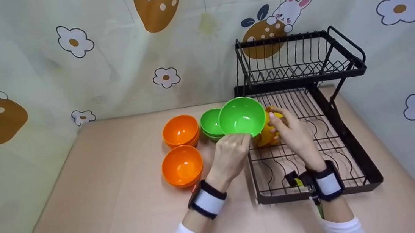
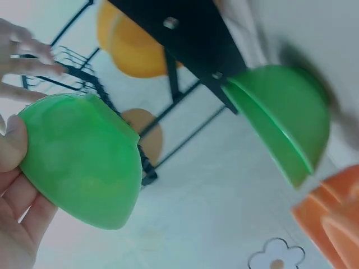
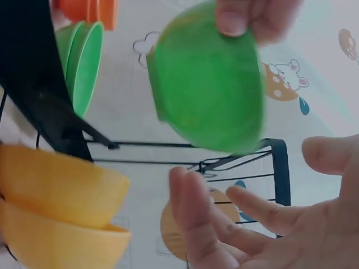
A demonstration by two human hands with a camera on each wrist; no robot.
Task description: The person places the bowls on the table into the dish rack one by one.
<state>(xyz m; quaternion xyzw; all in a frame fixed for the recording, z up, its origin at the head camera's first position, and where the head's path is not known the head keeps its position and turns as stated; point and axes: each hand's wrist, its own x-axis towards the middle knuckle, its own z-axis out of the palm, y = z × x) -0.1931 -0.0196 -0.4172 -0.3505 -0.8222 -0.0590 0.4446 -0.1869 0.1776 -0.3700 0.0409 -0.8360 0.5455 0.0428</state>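
A green bowl (image 1: 242, 116) is held up by its rim in my left hand (image 1: 230, 156), thumb and fingers pinching its near edge. In the left wrist view the bowl (image 2: 84, 159) hangs tilted from the fingers. My right hand (image 1: 295, 134) is beside it with fingers spread, over the rack's left part; the right wrist view shows this hand (image 3: 269, 224) apart from the green bowl (image 3: 207, 84). Yellow bowls (image 1: 266, 133) stand in the rack's lower tier, partly hidden behind the right hand and the green bowl.
The black two-tier dish rack (image 1: 363, 154) stands at the right, its upper basket (image 1: 303, 80) at the back. Left of it are stacked green bowls (image 1: 210, 123), stacked orange bowls (image 1: 180, 130) and, nearer, another orange bowl stack (image 1: 182, 166). A patterned curtain (image 1: 120, 83) hangs behind.
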